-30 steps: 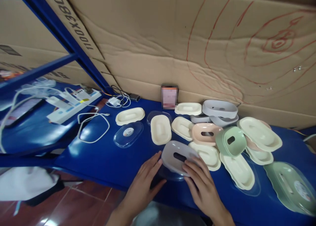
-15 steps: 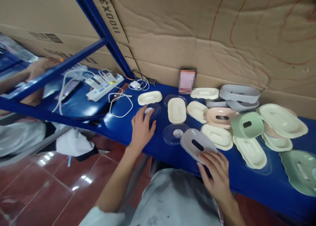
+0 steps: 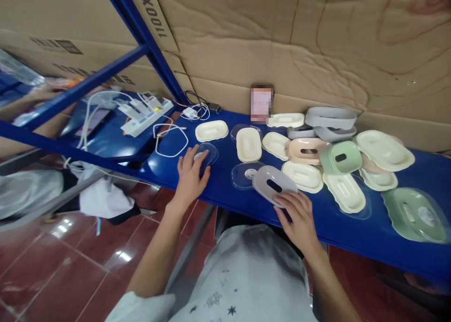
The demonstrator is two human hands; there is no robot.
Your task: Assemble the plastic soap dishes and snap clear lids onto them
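Observation:
My left hand (image 3: 190, 175) lies flat over a clear plastic lid (image 3: 207, 154) on the blue shelf (image 3: 225, 195), fingers around its near edge. Near the front edge of the shelf, my right hand (image 3: 295, 212) holds a grey slotted soap-dish piece (image 3: 272, 187), tilted. Another clear lid with a round sticker (image 3: 245, 175) lies between my hands, just left of the grey piece.
Several cream trays (image 3: 248, 144), a pink piece (image 3: 307, 150), a green piece (image 3: 340, 157), stacked grey pieces (image 3: 330, 118) and a green lidded dish (image 3: 414, 214) crowd the shelf's right. A power strip (image 3: 146, 116), white cables (image 3: 169, 139) and a phone (image 3: 261, 103) sit at the back. A cardboard wall stands behind.
My left hand left the grey piece, reached left to the far clear lid and is drawing it toward the front edge. My right hand keeps the grey piece. The view swung left and down.

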